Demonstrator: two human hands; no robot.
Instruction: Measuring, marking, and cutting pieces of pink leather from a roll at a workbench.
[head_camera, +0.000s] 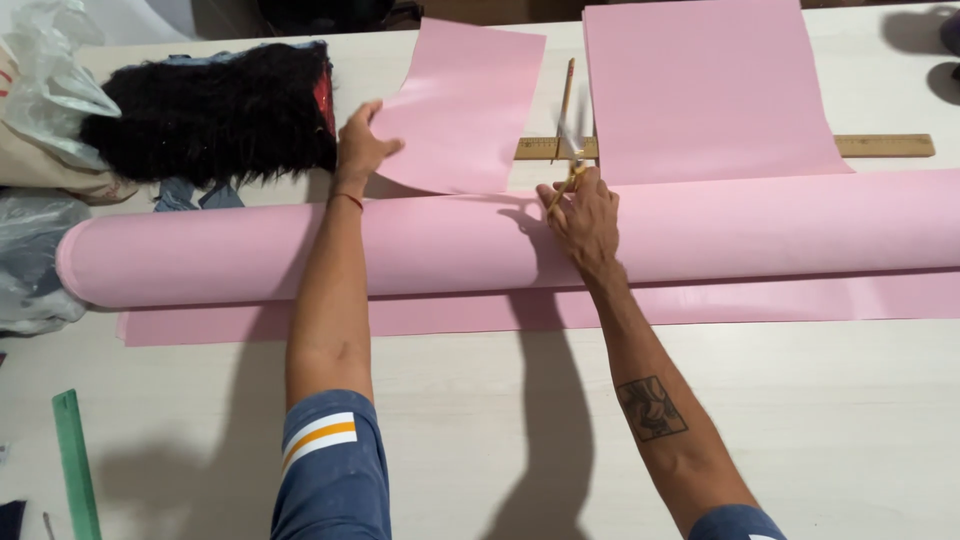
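Scissors (566, 175), clamped in your right hand (585, 215), point toward the table's (800, 420) far edge; your left hand (360, 150) pinches the cut pink sheet (460, 105) just left.

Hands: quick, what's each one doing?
Left hand: closed on the edge of the pink sheet.
Right hand: closed on yellow-handled scissors, cutting the sheet.

Blue short sleeves, white and orange stripes on left sleeve (318, 438), red wrist string, forearm tattoo
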